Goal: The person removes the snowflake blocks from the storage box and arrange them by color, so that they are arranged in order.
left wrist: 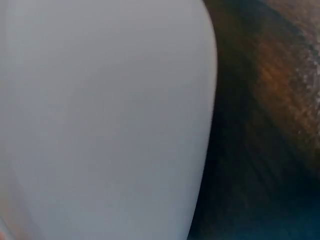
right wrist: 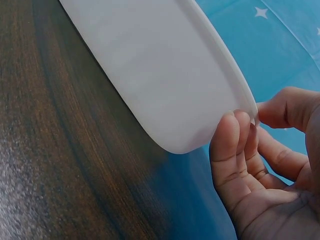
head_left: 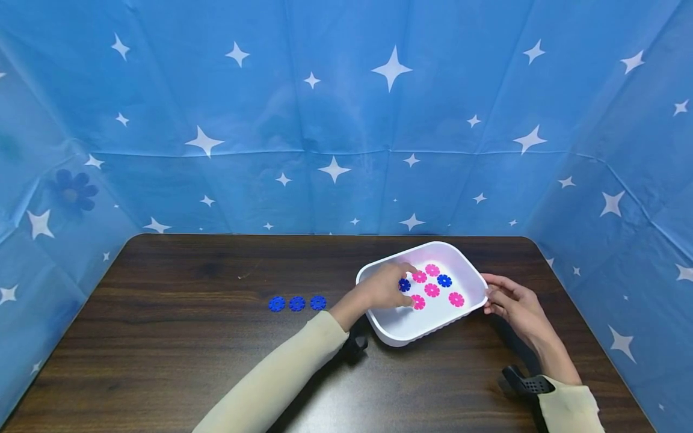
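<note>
In the head view a white tray (head_left: 390, 332) holds several pink notched discs (head_left: 456, 299) and blue notched discs (head_left: 444, 281). My left hand (head_left: 385, 285) reaches over the tray's left rim, thumb and fingers spread apart around another blue disc (head_left: 404, 285). Its fingertips come close over the pink discs beside it. The left wrist view shows only the tray's pale side (left wrist: 115, 120). My right hand (head_left: 511, 304) pinches the tray's right corner; in the right wrist view its thumb and fingertips meet at the rim (right wrist: 235, 75).
Three blue notched discs (head_left: 297, 304) lie in a row on the dark wooden table (head_left: 162, 349), left of the tray. A blue cloth (head_left: 325, 120) with white stars hangs behind the table and along both sides. A black wrist strap (head_left: 527, 382) sits on the right wrist.
</note>
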`<state>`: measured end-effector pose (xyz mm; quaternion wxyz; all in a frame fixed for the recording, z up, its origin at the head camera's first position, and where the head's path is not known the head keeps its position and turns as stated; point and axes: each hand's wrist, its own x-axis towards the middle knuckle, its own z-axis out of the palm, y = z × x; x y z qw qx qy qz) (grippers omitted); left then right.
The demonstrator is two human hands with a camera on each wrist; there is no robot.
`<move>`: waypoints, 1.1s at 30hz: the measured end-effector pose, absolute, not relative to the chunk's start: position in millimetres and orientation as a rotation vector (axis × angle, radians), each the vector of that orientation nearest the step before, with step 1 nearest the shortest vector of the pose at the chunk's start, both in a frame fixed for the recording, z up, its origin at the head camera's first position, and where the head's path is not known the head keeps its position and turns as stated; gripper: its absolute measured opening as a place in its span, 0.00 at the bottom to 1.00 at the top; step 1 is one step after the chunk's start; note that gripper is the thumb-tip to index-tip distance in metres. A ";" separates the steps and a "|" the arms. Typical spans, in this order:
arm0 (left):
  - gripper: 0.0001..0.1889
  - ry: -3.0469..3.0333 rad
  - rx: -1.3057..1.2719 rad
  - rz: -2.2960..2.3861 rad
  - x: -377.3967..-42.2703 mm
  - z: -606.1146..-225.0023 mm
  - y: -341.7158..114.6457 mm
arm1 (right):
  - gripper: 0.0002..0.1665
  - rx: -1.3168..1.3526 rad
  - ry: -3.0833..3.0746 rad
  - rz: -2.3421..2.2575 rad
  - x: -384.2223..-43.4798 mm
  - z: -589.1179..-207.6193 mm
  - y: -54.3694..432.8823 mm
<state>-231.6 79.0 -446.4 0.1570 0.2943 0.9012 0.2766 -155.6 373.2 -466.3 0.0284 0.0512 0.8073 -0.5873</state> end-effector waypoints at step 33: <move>0.11 2.431 0.785 0.674 -239.9 -448.3 83.4 | 0.30 0.219 2.508 -1.785 -156.3 -465.5 370.0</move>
